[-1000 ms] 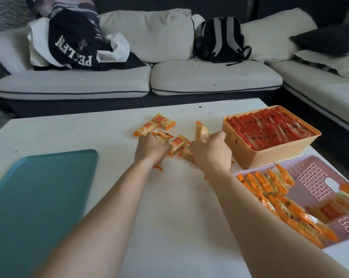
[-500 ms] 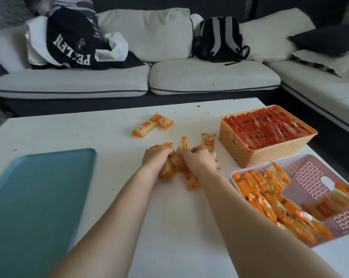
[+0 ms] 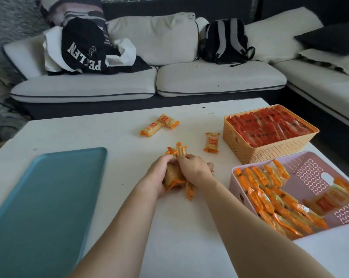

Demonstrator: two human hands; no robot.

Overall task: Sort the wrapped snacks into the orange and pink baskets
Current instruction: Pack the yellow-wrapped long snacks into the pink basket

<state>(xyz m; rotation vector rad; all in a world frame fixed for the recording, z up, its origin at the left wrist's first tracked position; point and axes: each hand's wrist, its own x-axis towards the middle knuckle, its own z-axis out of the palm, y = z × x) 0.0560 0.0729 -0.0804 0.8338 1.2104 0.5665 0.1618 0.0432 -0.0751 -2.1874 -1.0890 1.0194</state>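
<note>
The white rectangular table top (image 3: 79,135) looks smooth and matt, marked by a few small dark specks. The flat teal plastic tray (image 3: 45,197) has a dull, satin face. The orange plastic basket (image 3: 279,151) and the pink plastic basket (image 3: 305,169) have finely perforated lattice walls and smooth rims. The red film packets (image 3: 269,125) are shiny. The orange-and-yellow wrapped snacks (image 3: 211,142) wear thin, glossy, crinkled film. The off-white sofa cushions (image 3: 219,79) are soft matt cloth, slightly creased. The black backpack with grey straps (image 3: 225,41) is woven fabric.
</note>
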